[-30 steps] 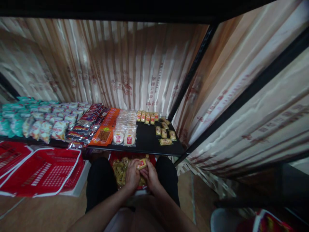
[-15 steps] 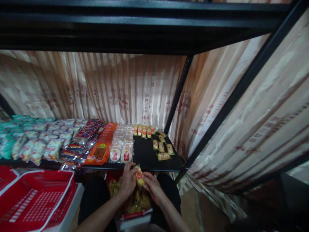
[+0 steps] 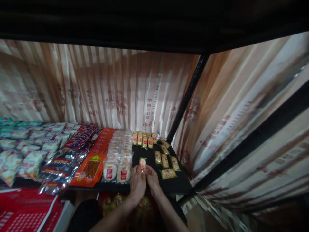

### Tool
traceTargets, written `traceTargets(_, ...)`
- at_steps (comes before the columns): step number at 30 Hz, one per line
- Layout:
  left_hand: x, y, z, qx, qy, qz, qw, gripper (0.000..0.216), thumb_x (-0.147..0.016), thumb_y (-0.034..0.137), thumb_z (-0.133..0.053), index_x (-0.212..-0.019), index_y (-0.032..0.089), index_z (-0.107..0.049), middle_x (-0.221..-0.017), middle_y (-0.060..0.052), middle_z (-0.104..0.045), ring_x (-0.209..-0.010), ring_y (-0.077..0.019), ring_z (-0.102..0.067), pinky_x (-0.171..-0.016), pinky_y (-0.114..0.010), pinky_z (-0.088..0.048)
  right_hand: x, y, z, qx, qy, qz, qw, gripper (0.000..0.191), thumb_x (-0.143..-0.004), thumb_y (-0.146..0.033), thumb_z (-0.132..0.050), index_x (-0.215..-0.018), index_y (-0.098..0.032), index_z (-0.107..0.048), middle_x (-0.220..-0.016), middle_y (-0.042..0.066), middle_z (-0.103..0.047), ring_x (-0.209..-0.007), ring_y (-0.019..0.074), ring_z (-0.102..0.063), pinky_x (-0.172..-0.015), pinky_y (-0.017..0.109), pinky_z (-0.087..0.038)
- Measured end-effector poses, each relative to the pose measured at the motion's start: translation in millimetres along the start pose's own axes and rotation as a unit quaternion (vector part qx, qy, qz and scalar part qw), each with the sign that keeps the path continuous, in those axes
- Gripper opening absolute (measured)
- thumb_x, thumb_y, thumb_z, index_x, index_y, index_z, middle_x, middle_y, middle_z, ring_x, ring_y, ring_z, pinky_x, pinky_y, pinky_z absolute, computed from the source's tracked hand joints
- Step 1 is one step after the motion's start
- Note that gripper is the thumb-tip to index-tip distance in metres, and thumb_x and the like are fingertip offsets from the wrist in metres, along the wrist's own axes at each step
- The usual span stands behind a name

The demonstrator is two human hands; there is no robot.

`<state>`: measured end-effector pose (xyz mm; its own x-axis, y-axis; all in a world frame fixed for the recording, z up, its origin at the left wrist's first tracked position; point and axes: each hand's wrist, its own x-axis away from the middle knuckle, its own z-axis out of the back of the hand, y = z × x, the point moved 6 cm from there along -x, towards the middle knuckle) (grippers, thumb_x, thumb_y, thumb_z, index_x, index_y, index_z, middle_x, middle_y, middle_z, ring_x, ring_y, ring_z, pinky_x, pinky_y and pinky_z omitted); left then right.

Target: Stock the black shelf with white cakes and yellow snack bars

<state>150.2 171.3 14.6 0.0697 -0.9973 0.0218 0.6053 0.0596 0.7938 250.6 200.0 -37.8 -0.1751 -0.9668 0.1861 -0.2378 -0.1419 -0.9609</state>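
Both my hands reach over the front of a low black shelf [image 3: 149,185]. My left hand [image 3: 137,184] and my right hand [image 3: 152,177] are pinched together on one small yellow snack packet [image 3: 142,163], held upright just above the shelf. Behind it a row of like yellow packets [image 3: 143,140] stands at the back. Several more yellow packets [image 3: 166,162] lie flat to the right. Below my wrists a red box of the same packets [image 3: 113,201] sits between my knees, partly hidden.
White round-cake packs [image 3: 118,162], orange packs [image 3: 93,164], dark red packs [image 3: 72,151] and white bags [image 3: 26,161] fill the shelf to the left. A red basket [image 3: 26,214] sits on the floor at left. A black upright post [image 3: 187,96] and striped curtain [image 3: 120,90] close in the shelf.
My hands have lifted the yellow packet out of the red box and carried it up and forward onto the shelf. The camera has tilted and moved closer to the shelf.
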Motion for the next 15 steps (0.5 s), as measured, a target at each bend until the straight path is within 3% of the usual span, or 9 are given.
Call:
traceTargets(5, -31, -3, -12, 0.033, 0.011, 0.076, 0.997, 0.047, -0.087, 0.023, -0.030, -0.127, 0.004, -0.044, -0.138, -0.016, -0.041, -0.130, -0.0202, -0.036, -0.110, -0.030, -0.024, -36, 4, -8, 0.021, 0.002, 0.033, 0.999, 0.033, -0.056, -0.037, -0.065, -0.084, -0.018, -0.062, -0.081, 0.006, -0.069, -0.077, 0.0198, -0.063, -0.077, 0.033, -0.049)
traceTargets(8, -51, -4, -17, 0.048, 0.053, 0.085, 0.994, 0.046, -0.085, 0.022, -0.034, -0.126, 0.003, -0.045, -0.137, -0.018, -0.042, -0.129, -0.0219, -0.037, -0.110, -0.033, -0.027, -56, 6, -16, 0.042, -0.012, 0.064, 0.997, 0.032, -0.062, -0.036, -0.060, -0.088, -0.018, -0.061, -0.082, 0.006, -0.068, -0.075, 0.0189, -0.063, -0.075, 0.032, -0.049)
traceTargets(12, -80, -10, -29, 0.025, 0.093, 0.115, 0.989, 0.044, -0.083, 0.015, -0.036, -0.123, 0.001, -0.047, -0.136, -0.020, -0.042, -0.129, -0.0226, -0.037, -0.109, -0.032, -0.029, -88, 9, -24, 0.168, -0.005, 0.124, 0.978, 0.026, -0.069, -0.028, -0.050, -0.089, -0.019, -0.064, -0.083, 0.007, -0.068, -0.078, 0.0198, -0.062, -0.075, 0.031, -0.047)
traceTargets(15, -105, -8, -41, -0.006, 0.101, 0.088, 0.991, 0.044, -0.082, 0.014, -0.034, -0.124, 0.008, -0.048, -0.129, -0.017, -0.051, -0.126, -0.0233, -0.041, -0.106, -0.039, -0.034, -110, 8, -28, 0.275, 0.033, 0.183, 0.943, 0.026, -0.070, -0.021, -0.046, -0.087, -0.021, -0.066, -0.086, 0.006, -0.068, -0.083, 0.0199, -0.061, -0.076, 0.030, -0.046)
